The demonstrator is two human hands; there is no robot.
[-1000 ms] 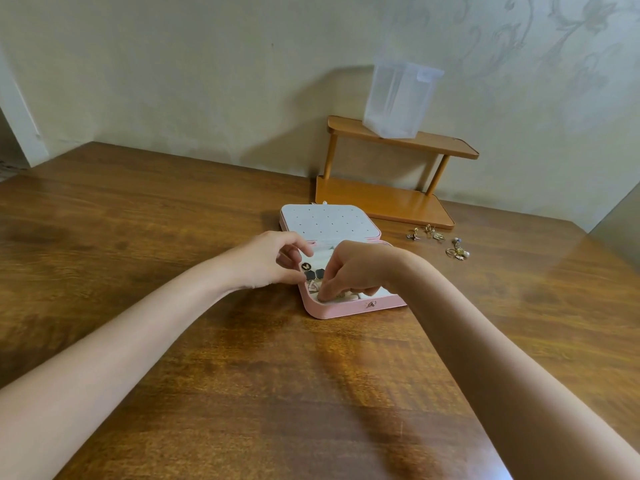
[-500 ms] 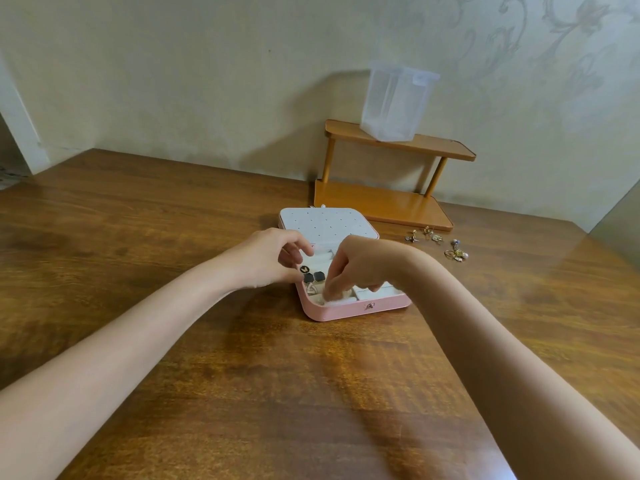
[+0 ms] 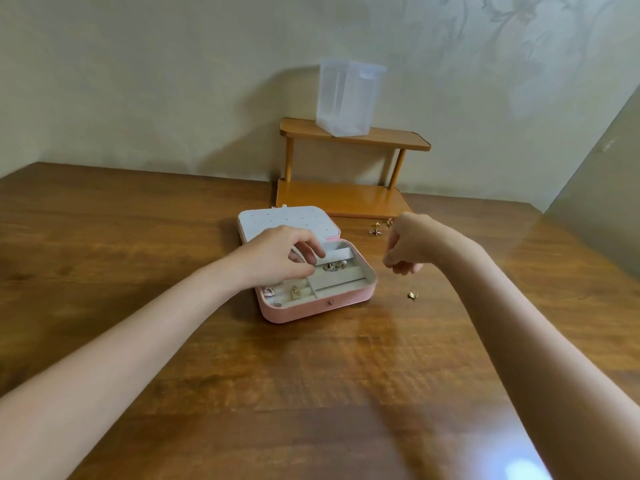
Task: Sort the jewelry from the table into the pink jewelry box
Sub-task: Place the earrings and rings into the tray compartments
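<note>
The pink jewelry box (image 3: 311, 308) lies open in the middle of the table, its white dotted lid (image 3: 277, 220) folded back. Small gold and silver pieces (image 3: 334, 266) sit in a rear compartment, and a gold piece (image 3: 295, 292) rests in the front left ring rolls. My left hand (image 3: 277, 258) rests on the box's left side with its fingers curled over the tray. My right hand (image 3: 412, 244) hovers just right of the box, loosely closed, with nothing visible in it. One gold earring (image 3: 412, 295) lies on the table below it. A few more earrings (image 3: 379, 227) lie behind it.
A small wooden two-tier shelf (image 3: 346, 199) stands against the wall behind the box, with a translucent plastic container (image 3: 348, 97) on its top board. The wooden table (image 3: 242, 393) stretches wide toward me and to the left.
My right hand has lifted out of the box's front compartments and moved right, beyond the box's edge. The left hand has stayed on the box. The tray's contents now show.
</note>
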